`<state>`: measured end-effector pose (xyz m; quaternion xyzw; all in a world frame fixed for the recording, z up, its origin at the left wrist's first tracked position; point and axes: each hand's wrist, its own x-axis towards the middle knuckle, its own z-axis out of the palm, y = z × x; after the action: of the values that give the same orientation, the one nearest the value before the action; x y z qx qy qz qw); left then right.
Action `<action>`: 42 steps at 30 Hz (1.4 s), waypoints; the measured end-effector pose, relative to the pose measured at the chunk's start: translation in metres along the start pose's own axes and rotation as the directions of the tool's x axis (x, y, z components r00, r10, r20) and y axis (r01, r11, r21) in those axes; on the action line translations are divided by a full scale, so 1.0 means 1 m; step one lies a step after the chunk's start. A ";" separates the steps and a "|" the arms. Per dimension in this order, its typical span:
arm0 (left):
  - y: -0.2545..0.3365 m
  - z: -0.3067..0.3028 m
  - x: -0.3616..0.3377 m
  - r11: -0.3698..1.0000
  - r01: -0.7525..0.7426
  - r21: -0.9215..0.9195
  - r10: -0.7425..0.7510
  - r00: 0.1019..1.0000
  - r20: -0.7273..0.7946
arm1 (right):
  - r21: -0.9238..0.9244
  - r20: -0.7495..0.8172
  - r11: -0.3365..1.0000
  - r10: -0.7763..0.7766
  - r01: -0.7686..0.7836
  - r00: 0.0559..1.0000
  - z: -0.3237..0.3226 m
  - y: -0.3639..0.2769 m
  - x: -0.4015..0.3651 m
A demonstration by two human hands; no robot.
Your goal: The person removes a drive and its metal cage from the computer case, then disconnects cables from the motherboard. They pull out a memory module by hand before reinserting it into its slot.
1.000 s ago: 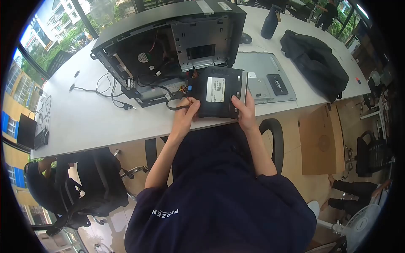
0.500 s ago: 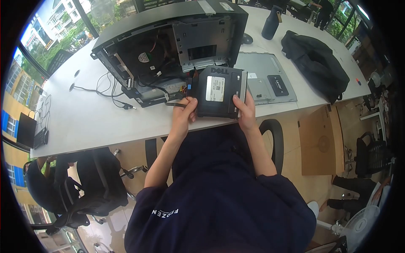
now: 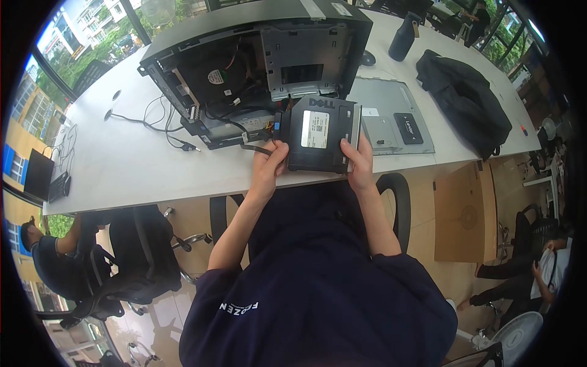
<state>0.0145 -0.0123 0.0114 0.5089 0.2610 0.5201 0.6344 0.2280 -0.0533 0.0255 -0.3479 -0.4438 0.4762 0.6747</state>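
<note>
Between my two hands is a black DELL-marked optical drive (image 3: pixel 339 137) with a white label on its upper face, held in front of the open computer case. My left hand (image 3: pixel 268 168) grips its left edge, thumb on top. Gripping the right edge, near a silvery strip, is my right hand (image 3: pixel 359 164). A black cable (image 3: pixel 255 148) runs by my left fingers, and a blue connector (image 3: pixel 277 126) shows at the drive's left side. The computer case (image 3: pixel 244 37) lies on its side, its interior facing me, with a fan (image 3: pixel 217 77) and loose wires inside.
A grey metal side panel (image 3: pixel 391 98) lies to the right with a black Lexar-marked item (image 3: pixel 408 128) on it. A dark bottle (image 3: pixel 403 40), a mouse (image 3: pixel 367 59) and a black bag (image 3: pixel 468 101) stand farther right. A power cord (image 3: pixel 174 140) trails left. Other people sit nearby.
The view has shifted slightly, so the case and table sit a little farther right in it. My hands still hold the drive in nearly the same pose.
</note>
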 end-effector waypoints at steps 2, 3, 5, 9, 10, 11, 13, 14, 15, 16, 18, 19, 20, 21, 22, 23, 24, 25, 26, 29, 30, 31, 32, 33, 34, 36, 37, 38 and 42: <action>0.002 0.003 0.001 1.000 -0.001 0.017 0.002 0.999 -0.048 | 0.000 0.001 1.000 -0.002 0.002 1.000 0.000 0.001 0.001; 0.002 0.004 0.001 1.000 -0.001 0.020 0.002 0.999 -0.050 | -0.001 -0.003 1.000 -0.007 0.007 1.000 0.000 0.001 0.001; 0.003 0.005 0.002 1.000 0.005 0.006 -0.005 0.998 -0.063 | 0.003 -0.005 1.000 -0.012 0.012 1.000 0.000 0.001 0.001; 0.003 0.005 0.000 1.000 0.002 0.005 -0.002 0.999 -0.051 | -0.012 -0.004 1.000 -0.029 0.029 1.000 0.001 0.000 0.000; 0.004 0.005 0.000 1.000 0.009 0.005 -0.008 0.999 -0.045 | -0.012 -0.007 0.999 -0.031 0.031 0.999 0.000 0.000 0.000; 0.004 0.005 -0.001 1.000 0.015 0.004 -0.015 0.999 -0.040 | -0.004 -0.001 0.999 -0.036 0.036 0.999 0.000 0.000 0.000; 0.004 0.005 -0.001 1.000 0.016 0.003 -0.016 0.999 -0.031 | 0.004 0.004 0.999 -0.041 0.041 0.999 0.000 0.000 -0.001; 0.004 0.004 -0.001 1.000 0.017 0.002 -0.017 1.000 -0.024 | 0.010 0.006 0.999 -0.041 0.041 0.999 -0.001 0.000 -0.001; 0.004 0.004 0.000 1.000 0.016 0.002 -0.016 1.000 -0.022 | 0.017 0.008 0.999 -0.042 0.042 0.999 -0.002 0.001 -0.002; 0.003 0.004 0.001 1.000 0.012 0.017 -0.012 1.000 -0.029 | 0.016 0.007 0.999 -0.044 0.044 0.999 -0.002 0.003 -0.002; 0.002 0.005 0.002 1.000 0.007 0.028 -0.006 1.000 -0.029 | 0.005 -0.015 0.999 -0.054 0.054 0.998 -0.003 0.006 -0.004; 0.002 0.005 0.002 1.000 0.017 0.024 -0.016 0.999 -0.040 | 0.003 -0.017 0.998 -0.058 0.058 0.998 -0.002 0.006 -0.004; 0.002 0.005 0.002 0.999 0.027 0.021 -0.026 0.998 -0.053 | -0.005 -0.018 0.998 -0.067 0.067 0.998 -0.001 0.006 -0.004; 0.003 0.005 0.002 0.999 0.025 0.021 -0.024 0.999 -0.049 | -0.014 -0.019 0.997 -0.076 0.076 0.997 0.000 0.005 -0.003; 0.003 0.004 0.001 0.999 0.030 0.013 -0.030 0.999 -0.041 | -0.014 -0.021 0.997 -0.081 0.080 0.997 0.001 0.005 -0.003; 0.004 0.003 0.000 0.999 0.035 0.005 -0.035 0.999 -0.033 | -0.009 -0.016 0.997 -0.073 0.073 0.997 0.001 0.004 -0.003; 0.004 0.003 0.000 0.999 0.032 0.006 -0.032 0.999 -0.028 | -0.004 -0.013 0.998 -0.065 0.065 0.998 0.002 0.003 -0.003; 0.004 0.004 0.000 1.000 0.021 0.003 -0.021 1.000 -0.016 | -0.005 -0.014 0.998 -0.070 0.070 0.997 0.002 0.002 -0.002; 0.004 0.004 0.000 1.000 0.011 0.000 -0.011 1.000 -0.004 | 0.008 -0.012 0.998 -0.069 0.069 0.998 0.002 0.002 -0.002; 0.002 0.005 0.001 1.000 -0.015 0.028 0.015 1.000 -0.011 | 0.016 -0.025 0.997 -0.079 0.080 0.997 0.002 0.005 -0.004; 0.002 0.006 0.001 1.000 -0.016 0.027 0.016 1.000 -0.010 | 0.013 -0.035 0.996 -0.089 0.090 0.995 0.002 0.007 -0.004; 0.003 0.008 0.001 0.999 -0.026 0.045 0.027 0.999 -0.030 | 0.013 -0.034 0.996 -0.088 0.089 0.996 0.003 0.007 -0.005; 0.003 0.009 0.001 0.997 -0.035 0.062 0.038 0.998 -0.051 | 0.009 -0.044 0.995 -0.097 0.097 0.994 0.005 0.007 -0.005; 0.004 0.009 0.001 0.997 -0.036 0.061 0.039 0.998 -0.053 | 0.006 -0.054 0.994 -0.106 0.106 0.993 0.006 0.006 -0.004; 0.004 0.009 0.001 0.998 -0.018 0.052 0.022 0.997 -0.077 | 0.004 -0.051 0.994 -0.105 0.105 0.993 0.006 0.005 -0.004; 0.005 0.010 0.001 0.999 0.000 0.041 0.004 0.995 -0.103 | 0.014 -0.040 0.997 -0.081 0.081 0.996 0.007 0.005 -0.002; 0.007 0.011 0.001 0.999 0.027 0.029 -0.023 0.992 -0.127 | 0.014 -0.039 0.997 -0.078 0.079 0.996 0.007 0.006 -0.002; 0.008 0.011 0.001 0.998 0.053 0.016 -0.050 0.988 -0.150 | 0.015 -0.030 0.996 -0.086 0.086 0.996 0.006 0.006 -0.002; 0.003 0.009 0.000 0.999 0.032 0.018 -0.029 0.990 -0.138 | 0.000 -0.021 0.995 -0.104 0.104 0.994 0.004 0.009 -0.002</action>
<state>0.0207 -0.0160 0.0176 0.4741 0.3170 0.5416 0.6176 0.2206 -0.0526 0.0179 -0.3288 -0.4540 0.4370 0.7035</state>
